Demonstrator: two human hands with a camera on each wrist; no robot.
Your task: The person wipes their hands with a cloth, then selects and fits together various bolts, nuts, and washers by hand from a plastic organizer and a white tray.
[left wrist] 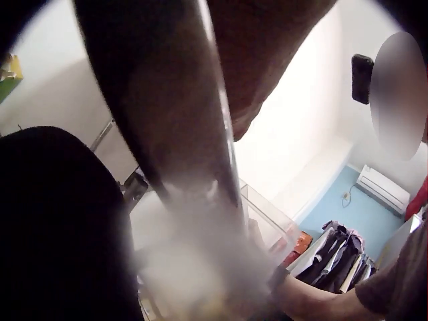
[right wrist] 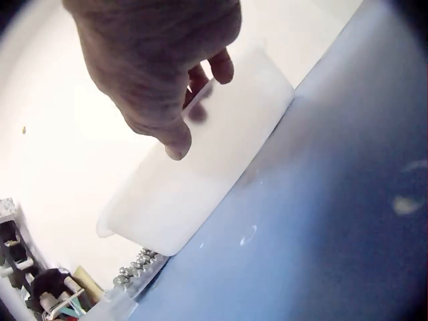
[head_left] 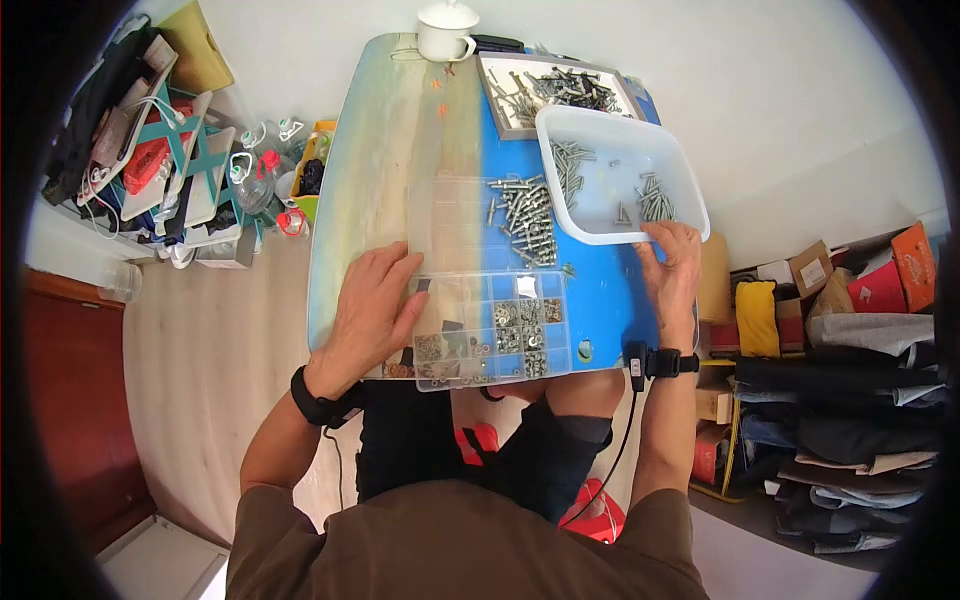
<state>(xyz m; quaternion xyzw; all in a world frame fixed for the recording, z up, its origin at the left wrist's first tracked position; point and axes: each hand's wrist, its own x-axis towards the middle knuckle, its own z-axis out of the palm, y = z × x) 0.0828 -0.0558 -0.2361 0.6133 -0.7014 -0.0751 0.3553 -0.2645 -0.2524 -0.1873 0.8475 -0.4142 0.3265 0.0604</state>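
My right hand (head_left: pixel 672 268) grips the near rim of a white plastic tub (head_left: pixel 625 238). In the right wrist view the thumb lies against the outer wall and the fingers reach over the rim. Inside the tub are loose screws (head_left: pixel 656 200) in separate heaps. My left hand (head_left: pixel 372 305) rests with relaxed fingers at the left edge of a clear compartment box (head_left: pixel 455 378), which holds nuts, washers and other small hardware. Behind its compartments, a pile of bolts (head_left: pixel 528 220) lies beside the tub. The left wrist view is mostly blocked and blurred.
A grey-rimmed tray (head_left: pixel 515 133) of dark and silver screws stands behind the tub. At the back of the table (head_left: pixel 385 150) is a white lidded mug (head_left: pixel 443 38). Shelves of folded clothes (head_left: pixel 850 390) stand right; bottles (head_left: pixel 260 180) stand on the floor left.
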